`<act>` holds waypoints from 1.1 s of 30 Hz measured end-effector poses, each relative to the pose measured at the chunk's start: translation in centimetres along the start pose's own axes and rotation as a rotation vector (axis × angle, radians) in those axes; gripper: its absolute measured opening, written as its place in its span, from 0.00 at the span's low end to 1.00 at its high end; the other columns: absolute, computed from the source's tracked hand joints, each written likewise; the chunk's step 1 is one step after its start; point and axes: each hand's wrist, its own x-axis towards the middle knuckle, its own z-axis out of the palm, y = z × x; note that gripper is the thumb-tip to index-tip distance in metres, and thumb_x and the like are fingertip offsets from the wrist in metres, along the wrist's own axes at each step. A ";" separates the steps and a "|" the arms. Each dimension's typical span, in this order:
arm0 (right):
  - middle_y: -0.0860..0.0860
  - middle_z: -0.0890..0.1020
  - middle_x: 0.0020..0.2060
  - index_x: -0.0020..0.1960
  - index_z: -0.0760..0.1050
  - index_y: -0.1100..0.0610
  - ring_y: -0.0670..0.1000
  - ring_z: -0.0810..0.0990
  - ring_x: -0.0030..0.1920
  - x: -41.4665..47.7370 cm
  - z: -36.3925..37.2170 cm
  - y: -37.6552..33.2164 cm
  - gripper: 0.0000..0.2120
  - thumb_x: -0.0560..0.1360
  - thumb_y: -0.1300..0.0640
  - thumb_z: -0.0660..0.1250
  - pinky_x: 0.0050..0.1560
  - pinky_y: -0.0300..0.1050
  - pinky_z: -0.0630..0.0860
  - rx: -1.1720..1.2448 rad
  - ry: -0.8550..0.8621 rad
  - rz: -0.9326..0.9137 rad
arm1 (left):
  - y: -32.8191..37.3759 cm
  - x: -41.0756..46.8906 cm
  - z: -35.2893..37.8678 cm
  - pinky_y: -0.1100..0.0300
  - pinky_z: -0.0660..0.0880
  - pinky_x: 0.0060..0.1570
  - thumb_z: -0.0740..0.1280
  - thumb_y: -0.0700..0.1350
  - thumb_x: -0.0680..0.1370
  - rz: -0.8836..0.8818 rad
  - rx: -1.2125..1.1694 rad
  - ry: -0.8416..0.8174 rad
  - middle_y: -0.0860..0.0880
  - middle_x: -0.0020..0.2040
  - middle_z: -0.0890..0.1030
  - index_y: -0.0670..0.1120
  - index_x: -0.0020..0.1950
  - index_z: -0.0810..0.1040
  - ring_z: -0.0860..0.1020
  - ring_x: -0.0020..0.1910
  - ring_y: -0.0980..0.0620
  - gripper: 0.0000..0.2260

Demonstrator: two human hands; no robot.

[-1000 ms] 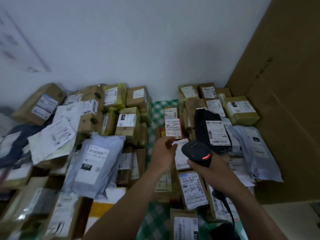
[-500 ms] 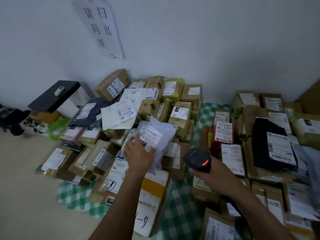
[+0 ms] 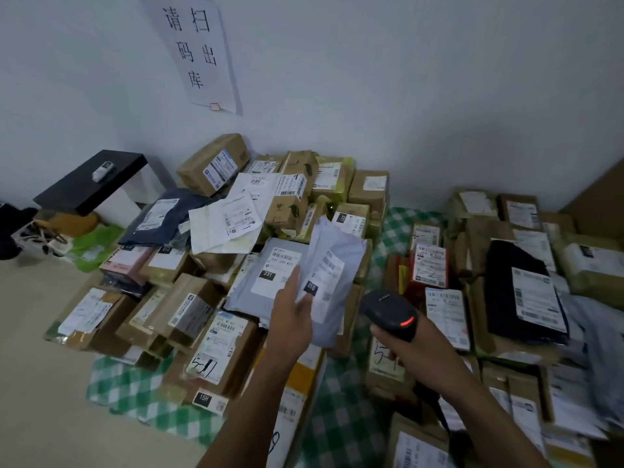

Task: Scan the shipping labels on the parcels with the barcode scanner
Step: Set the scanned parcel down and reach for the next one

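Left forearm runs from 6 o'clock toward 12, left hand [image 3: 292,320] pinching a bag [image 3: 334,261], thumb in front. Right forearm lies from 5 toward 11, right hand [image 3: 410,347] gripping the scanner [image 3: 388,310].

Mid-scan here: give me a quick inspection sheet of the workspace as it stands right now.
Surface: floor, with a green checked cloth under the piled parcels.
Job's things: grey mailer lifted, label toward the camera; barcode scanner, red light on.
Clutter: green bag beside the black table.
Grippers: left hand holds the grey mailer; right hand grips the barcode scanner.
Cables: dark cord seems to drop from the scanner handle.
Surroundings: white wall, paper sign, large cardboard sheet at right.
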 end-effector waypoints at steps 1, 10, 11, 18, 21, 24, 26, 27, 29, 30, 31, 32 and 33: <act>0.43 0.86 0.41 0.66 0.76 0.44 0.41 0.84 0.41 -0.1 -0.3 0.1 0.20 0.76 0.49 0.75 0.40 0.35 0.76 0.032 0.042 -0.007 | 0.9 -0.4 0.7 0.53 0.74 0.70 0.64 0.48 0.85 -0.005 -0.101 -0.036 0.56 0.78 0.66 0.60 0.80 0.60 0.66 0.76 0.58 0.25; 0.42 0.85 0.50 0.62 0.78 0.46 0.38 0.84 0.46 -2.8 -4.8 0.4 0.15 0.76 0.55 0.75 0.40 0.32 0.79 0.246 0.321 0.012 | 7.4 -2.6 7.4 0.55 0.83 0.54 0.69 0.42 0.82 -0.103 -0.404 -0.396 0.58 0.60 0.85 0.52 0.75 0.74 0.83 0.58 0.57 0.21; 0.42 0.85 0.49 0.61 0.79 0.46 0.36 0.84 0.45 -3.0 -5.4 0.5 0.14 0.77 0.56 0.74 0.39 0.31 0.78 0.270 0.337 0.012 | 7.7 -2.7 7.9 0.57 0.83 0.52 0.71 0.41 0.81 -0.095 -0.388 -0.419 0.59 0.58 0.85 0.53 0.74 0.75 0.84 0.56 0.57 0.22; 0.42 0.84 0.55 0.67 0.76 0.46 0.34 0.82 0.50 -4.2 -8.4 0.2 0.19 0.77 0.54 0.74 0.46 0.33 0.78 0.245 0.408 0.039 | 9.0 -2.3 11.7 0.57 0.83 0.54 0.74 0.39 0.78 -0.054 -0.383 -0.442 0.60 0.57 0.85 0.62 0.72 0.73 0.84 0.56 0.59 0.28; 0.42 0.84 0.46 0.61 0.79 0.48 0.37 0.83 0.40 -4.1 -9.6 -0.4 0.13 0.78 0.54 0.73 0.37 0.30 0.76 0.237 0.431 0.053 | 8.9 -1.0 13.5 0.51 0.83 0.57 0.75 0.38 0.77 -0.058 -0.421 -0.388 0.55 0.60 0.85 0.59 0.76 0.70 0.83 0.59 0.55 0.32; 0.49 0.87 0.43 0.58 0.81 0.53 0.45 0.86 0.40 -4.0 -11.0 -1.6 0.10 0.79 0.52 0.72 0.40 0.38 0.79 0.260 0.389 0.098 | 9.1 0.5 14.8 0.54 0.82 0.57 0.75 0.39 0.77 -0.072 -0.451 -0.326 0.54 0.63 0.83 0.54 0.79 0.68 0.83 0.59 0.58 0.33; 0.49 0.88 0.42 0.57 0.82 0.55 0.47 0.86 0.39 -3.7 -11.7 -2.4 0.09 0.79 0.52 0.71 0.41 0.41 0.80 0.296 0.351 0.119 | 9.2 1.5 15.5 0.56 0.83 0.54 0.76 0.40 0.77 -0.069 -0.464 -0.293 0.53 0.63 0.83 0.55 0.79 0.67 0.82 0.58 0.59 0.34; 0.49 0.88 0.40 0.56 0.82 0.56 0.47 0.85 0.37 -3.5 -12.0 -2.7 0.09 0.79 0.52 0.71 0.38 0.39 0.79 0.293 0.337 0.123 | 9.3 1.9 15.8 0.57 0.83 0.53 0.75 0.39 0.77 -0.067 -0.473 -0.278 0.52 0.63 0.82 0.55 0.79 0.66 0.82 0.57 0.60 0.35; 0.49 0.87 0.37 0.56 0.82 0.57 0.46 0.83 0.34 -2.9 -12.2 -3.2 0.10 0.80 0.52 0.71 0.34 0.36 0.78 0.282 0.303 0.135 | 9.4 2.8 16.4 0.56 0.83 0.52 0.75 0.38 0.77 -0.064 -0.466 -0.256 0.50 0.62 0.81 0.55 0.80 0.63 0.81 0.54 0.63 0.36; 0.49 0.87 0.37 0.57 0.82 0.57 0.46 0.82 0.33 -2.6 -12.3 -3.5 0.10 0.80 0.52 0.71 0.34 0.36 0.77 0.280 0.284 0.144 | 9.3 3.2 16.8 0.53 0.83 0.54 0.75 0.37 0.77 -0.059 -0.460 -0.248 0.50 0.61 0.81 0.56 0.79 0.64 0.81 0.55 0.62 0.36; 0.50 0.87 0.38 0.57 0.81 0.57 0.46 0.82 0.33 -2.2 -12.3 -3.7 0.10 0.80 0.51 0.71 0.34 0.37 0.78 0.280 0.267 0.151 | 9.3 3.6 17.0 0.50 0.83 0.55 0.75 0.37 0.77 -0.060 -0.460 -0.245 0.49 0.61 0.82 0.56 0.78 0.65 0.81 0.56 0.57 0.35; 0.50 0.87 0.39 0.57 0.81 0.56 0.46 0.82 0.33 -1.9 -12.4 -4.0 0.10 0.80 0.51 0.71 0.34 0.37 0.78 0.283 0.256 0.158 | 9.3 3.9 17.2 0.47 0.82 0.56 0.75 0.36 0.77 -0.070 -0.468 -0.241 0.48 0.61 0.82 0.55 0.78 0.66 0.82 0.58 0.53 0.34; 0.51 0.87 0.40 0.56 0.81 0.56 0.46 0.82 0.33 -1.6 -12.4 -4.2 0.10 0.80 0.51 0.71 0.34 0.37 0.78 0.289 0.245 0.162 | 9.2 4.2 17.3 0.46 0.82 0.57 0.74 0.36 0.77 -0.089 -0.481 -0.236 0.48 0.60 0.82 0.54 0.77 0.67 0.82 0.58 0.50 0.33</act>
